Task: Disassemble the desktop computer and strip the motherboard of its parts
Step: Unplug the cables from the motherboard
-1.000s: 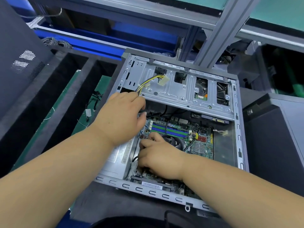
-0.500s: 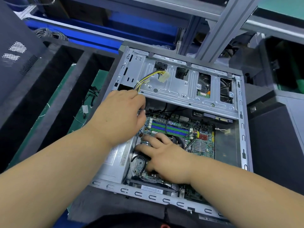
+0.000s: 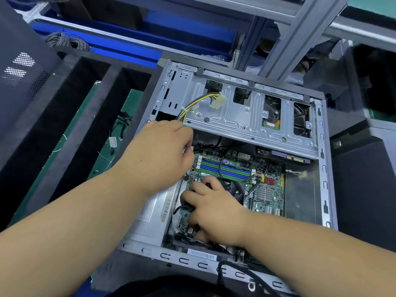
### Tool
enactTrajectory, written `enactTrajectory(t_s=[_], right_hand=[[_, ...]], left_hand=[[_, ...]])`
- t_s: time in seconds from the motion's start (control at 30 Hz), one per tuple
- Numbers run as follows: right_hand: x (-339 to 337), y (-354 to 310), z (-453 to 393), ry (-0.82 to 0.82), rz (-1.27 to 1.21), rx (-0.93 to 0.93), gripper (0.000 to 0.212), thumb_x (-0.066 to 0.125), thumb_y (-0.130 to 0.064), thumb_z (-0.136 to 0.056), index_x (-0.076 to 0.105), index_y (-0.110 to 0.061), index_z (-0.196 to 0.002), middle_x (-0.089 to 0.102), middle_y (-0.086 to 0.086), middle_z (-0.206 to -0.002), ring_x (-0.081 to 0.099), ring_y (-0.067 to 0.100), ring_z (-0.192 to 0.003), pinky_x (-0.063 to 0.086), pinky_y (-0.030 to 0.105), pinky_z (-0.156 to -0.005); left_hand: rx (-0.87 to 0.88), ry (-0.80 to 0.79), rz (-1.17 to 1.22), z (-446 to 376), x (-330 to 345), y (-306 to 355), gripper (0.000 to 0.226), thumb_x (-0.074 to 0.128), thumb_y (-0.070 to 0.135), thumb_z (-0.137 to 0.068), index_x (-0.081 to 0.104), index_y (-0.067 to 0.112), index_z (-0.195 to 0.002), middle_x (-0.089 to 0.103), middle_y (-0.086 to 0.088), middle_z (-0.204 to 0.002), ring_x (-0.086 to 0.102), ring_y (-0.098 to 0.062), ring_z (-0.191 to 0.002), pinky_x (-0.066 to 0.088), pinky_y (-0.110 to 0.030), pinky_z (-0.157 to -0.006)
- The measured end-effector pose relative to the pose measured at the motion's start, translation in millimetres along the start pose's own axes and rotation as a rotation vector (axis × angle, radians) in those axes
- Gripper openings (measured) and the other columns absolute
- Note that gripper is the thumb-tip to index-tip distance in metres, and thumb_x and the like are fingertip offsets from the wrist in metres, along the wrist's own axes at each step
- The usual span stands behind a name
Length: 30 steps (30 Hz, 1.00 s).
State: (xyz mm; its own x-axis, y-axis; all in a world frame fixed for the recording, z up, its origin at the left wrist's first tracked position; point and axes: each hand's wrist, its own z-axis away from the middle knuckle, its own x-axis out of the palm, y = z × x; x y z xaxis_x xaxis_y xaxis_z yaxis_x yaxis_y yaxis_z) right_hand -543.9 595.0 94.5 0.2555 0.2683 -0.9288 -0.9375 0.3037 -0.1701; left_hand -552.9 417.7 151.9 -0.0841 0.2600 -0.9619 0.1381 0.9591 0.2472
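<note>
nearest us, our right hand (image 3: 214,213) is palm down on the motherboard (image 3: 265,189) inside the open case (image 3: 321,168), fingers curled round a black cable (image 3: 182,207) by the cpu fan (image 3: 232,187). our left hand (image 3: 159,155) reaches further in, fingertips pinched at the wires under the drive cage (image 3: 246,116); can't tell what exactly it's got. psu (image 3: 154,213) sticker and the front barcode label (image 3: 201,254) are too blurry to read. at the back, a yellow and black wire bundle (image 3: 199,101) lies on the cage.
</note>
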Motion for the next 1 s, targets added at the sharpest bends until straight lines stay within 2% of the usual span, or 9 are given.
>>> enactTrajectory(t_s=[0.13,0.23,0.3,0.4,0.5,0.63,0.87,0.93,1.0], right_hand=[[0.6,2.4,0.1,0.05,-0.067,0.016,0.032,0.076,-0.043,-0.063,0.066,-0.03,-0.09,0.055,-0.004,-0.105,0.046,0.023,-0.104,0.029,0.044,-0.096],[-2.6,2.8,-2.1,0.186,-0.282,0.104,0.033,0.077,-0.04,-0.071,0.059,-0.025,-0.093,0.059,-0.011,-0.091,0.048,0.015,-0.096,0.023,0.034,-0.093],[-3.6,0.9,-3.6,0.244,-0.339,0.145,0.031,0.075,-0.041,-0.077,0.062,-0.023,-0.099,0.062,-0.011,-0.086,0.049,0.014,-0.093,0.02,0.032,-0.092],[-2.4,-2.5,-4.6,0.187,-0.296,0.129,0.031,0.066,-0.049,-0.085,0.07,-0.03,-0.11,0.068,-0.012,-0.087,0.039,0.012,-0.09,0.019,0.035,-0.093],[-2.8,-2.3,-5.9,0.158,-0.255,0.145,0.024,0.061,-0.05,-0.089,0.074,-0.032,-0.1,0.07,-0.013,-0.082,0.03,0.009,-0.087,0.023,0.039,-0.094],[-3.6,-1.3,-4.8,0.215,-0.116,0.114,0.017,0.066,-0.038,-0.087,0.07,-0.024,-0.078,0.064,-0.011,-0.067,0.044,0.017,-0.087,0.019,0.037,-0.088],[0.5,-4.1,-4.0,0.262,0.036,0.127,0.003,0.072,-0.031,-0.081,0.069,-0.03,-0.081,0.059,-0.014,-0.071,0.051,0.016,-0.094,0.023,0.042,-0.093],[1.1,-4.2,-4.4,0.283,0.015,0.143,0.006,0.076,-0.031,-0.077,0.07,-0.03,-0.077,0.059,-0.015,-0.068,0.054,0.019,-0.093,0.024,0.042,-0.092],[-1.2,-1.6,-4.4,0.303,-0.046,0.114,0.006,0.076,-0.031,-0.077,0.072,-0.028,-0.08,0.06,-0.013,-0.073,0.054,0.023,-0.095,0.024,0.045,-0.092]], left_hand=[[0.004,-0.01,0.001,-0.7,-0.4,-0.8,0.013,0.051,0.026,-0.085,0.06,0.016,-0.085,0.056,0.002,-0.082,0.052,-0.022,-0.08,0.032,-0.032,-0.078],[-0.001,-0.011,0.004,-0.1,-0.5,-0.8,0.014,0.05,0.027,-0.086,0.06,0.017,-0.085,0.055,0.003,-0.083,0.051,-0.022,-0.081,0.031,-0.031,-0.079],[-0.003,-0.008,0.001,0.5,-0.4,-0.3,0.013,0.051,0.027,-0.086,0.059,0.017,-0.085,0.055,0.003,-0.083,0.051,-0.022,-0.081,0.031,-0.032,-0.079],[-0.011,-0.009,0.002,0.8,-0.9,0.0,0.015,0.049,0.028,-0.085,0.059,0.017,-0.085,0.055,0.003,-0.083,0.051,-0.021,-0.081,0.032,-0.032,-0.081],[-0.009,-0.014,0.008,1.1,-1.5,-0.4,0.015,0.049,0.028,-0.086,0.06,0.017,-0.085,0.055,0.002,-0.083,0.051,-0.021,-0.081,0.034,-0.033,-0.081],[-0.011,-0.006,0.004,1.8,-0.7,-0.2,0.015,0.05,0.028,-0.087,0.06,0.017,-0.086,0.055,0.003,-0.083,0.051,-0.02,-0.082,0.033,-0.031,-0.08],[-0.006,0.006,0.012,1.5,-0.9,-0.1,0.011,0.053,0.025,-0.086,0.06,0.016,-0.083,0.055,0.002,-0.081,0.051,-0.022,-0.078,0.036,-0.033,-0.079],[-0.005,0.012,0.012,2.0,-0.5,-0.4,0.011,0.054,0.024,-0.086,0.06,0.016,-0.082,0.055,0.002,-0.08,0.051,-0.022,-0.078,0.036,-0.033,-0.079],[-0.002,0.018,0.011,1.7,-0.1,-0.8,0.011,0.054,0.025,-0.086,0.06,0.016,-0.082,0.055,0.002,-0.08,0.051,-0.022,-0.078,0.036,-0.033,-0.079]])
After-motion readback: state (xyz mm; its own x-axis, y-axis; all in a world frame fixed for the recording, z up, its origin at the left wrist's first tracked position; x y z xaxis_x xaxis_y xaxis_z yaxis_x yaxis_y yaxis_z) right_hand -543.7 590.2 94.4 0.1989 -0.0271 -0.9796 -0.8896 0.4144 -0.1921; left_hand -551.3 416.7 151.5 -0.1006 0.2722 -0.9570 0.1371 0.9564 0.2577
